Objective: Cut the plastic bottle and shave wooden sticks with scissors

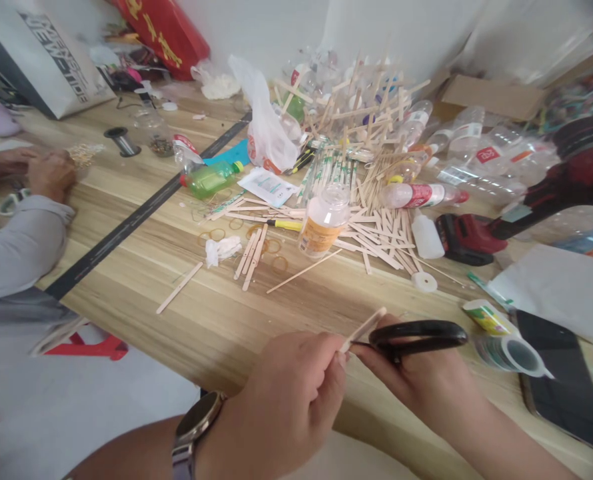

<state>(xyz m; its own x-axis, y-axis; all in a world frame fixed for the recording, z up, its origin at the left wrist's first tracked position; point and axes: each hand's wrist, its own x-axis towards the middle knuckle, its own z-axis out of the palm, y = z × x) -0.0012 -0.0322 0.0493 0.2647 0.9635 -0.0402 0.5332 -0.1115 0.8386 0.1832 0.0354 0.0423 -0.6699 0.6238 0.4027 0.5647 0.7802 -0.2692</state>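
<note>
Near the front edge of the table, my left hand (301,380) pinches one end of a wooden craft stick (364,328), which points up and to the right. My right hand (411,367) is closed round black-handled scissors (419,335). Their tip meets the stick beside my left fingertips; most of the blades are hidden. Just beyond my hands lie a thin wooden skewer (304,272) and a small group of craft sticks (252,257). A single craft stick (179,288) rests farther left. Behind them stands a clear jar with an orange label (321,223).
A heap of craft sticks (386,233) and plastic bottles (421,195) fills the back. To the right are a red-black power tool (521,200), a tape roll (516,355) and a phone (561,373). At the left, another person's hands (51,170) work near small beads.
</note>
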